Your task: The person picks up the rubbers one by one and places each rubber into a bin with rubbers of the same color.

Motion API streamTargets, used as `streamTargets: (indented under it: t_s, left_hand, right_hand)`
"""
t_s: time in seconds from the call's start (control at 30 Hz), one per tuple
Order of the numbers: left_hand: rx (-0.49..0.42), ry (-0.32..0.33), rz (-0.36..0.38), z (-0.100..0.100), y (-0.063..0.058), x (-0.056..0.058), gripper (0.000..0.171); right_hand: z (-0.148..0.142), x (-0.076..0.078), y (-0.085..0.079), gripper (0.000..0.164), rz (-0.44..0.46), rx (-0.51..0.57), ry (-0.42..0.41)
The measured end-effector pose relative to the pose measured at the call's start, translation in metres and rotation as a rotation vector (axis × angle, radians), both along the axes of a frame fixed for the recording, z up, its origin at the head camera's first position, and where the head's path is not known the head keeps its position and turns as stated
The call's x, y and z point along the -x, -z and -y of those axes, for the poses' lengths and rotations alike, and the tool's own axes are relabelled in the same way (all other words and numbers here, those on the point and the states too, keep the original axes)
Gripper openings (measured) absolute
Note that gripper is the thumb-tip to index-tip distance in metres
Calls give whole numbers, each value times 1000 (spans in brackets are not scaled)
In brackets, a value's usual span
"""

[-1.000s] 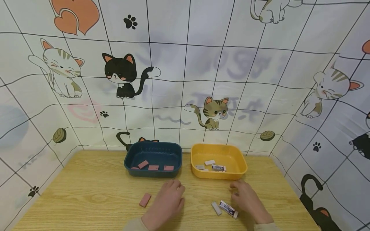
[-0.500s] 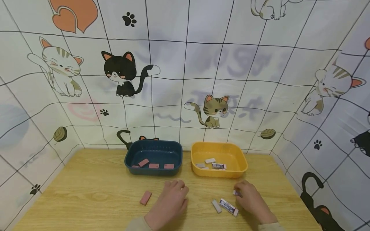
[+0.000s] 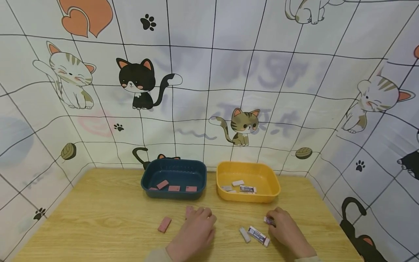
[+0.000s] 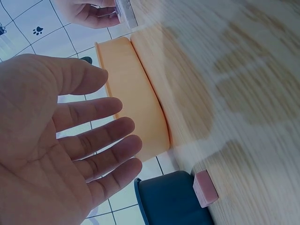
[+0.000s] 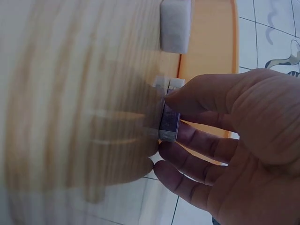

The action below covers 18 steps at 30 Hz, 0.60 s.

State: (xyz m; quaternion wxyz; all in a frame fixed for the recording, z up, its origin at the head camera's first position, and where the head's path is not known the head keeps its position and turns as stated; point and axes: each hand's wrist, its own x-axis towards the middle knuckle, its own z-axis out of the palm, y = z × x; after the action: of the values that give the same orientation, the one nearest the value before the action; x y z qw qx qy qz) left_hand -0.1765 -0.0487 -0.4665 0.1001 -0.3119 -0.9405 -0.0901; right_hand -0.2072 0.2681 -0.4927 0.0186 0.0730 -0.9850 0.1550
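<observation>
The right grip point(image 3: 288, 229) pinches a wrapped eraser point(image 3: 267, 220) in front of the yellow bin point(image 3: 247, 197), roughly lined up longways with it. The left grip point(image 3: 195, 230) holds nothing.

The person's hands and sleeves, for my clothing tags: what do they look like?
The bare left hand and bare right hand wear no visible gloves or rings. The pale beige cloth left sleeve and matching right sleeve show only near the wrists, with no markings visible.
</observation>
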Motion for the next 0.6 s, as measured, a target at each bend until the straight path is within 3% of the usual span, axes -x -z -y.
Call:
streamTargets:
  t_s: [0.13,0.6]
  left_hand:
    - [-3,9,35,-2,-1,1,12]
    - [-9,28,14,-4,2,2,8]
  right_hand:
    - [0,0,0,25,-3,-13,-5]
    - [0,1,1,18,-33,-30,-39]
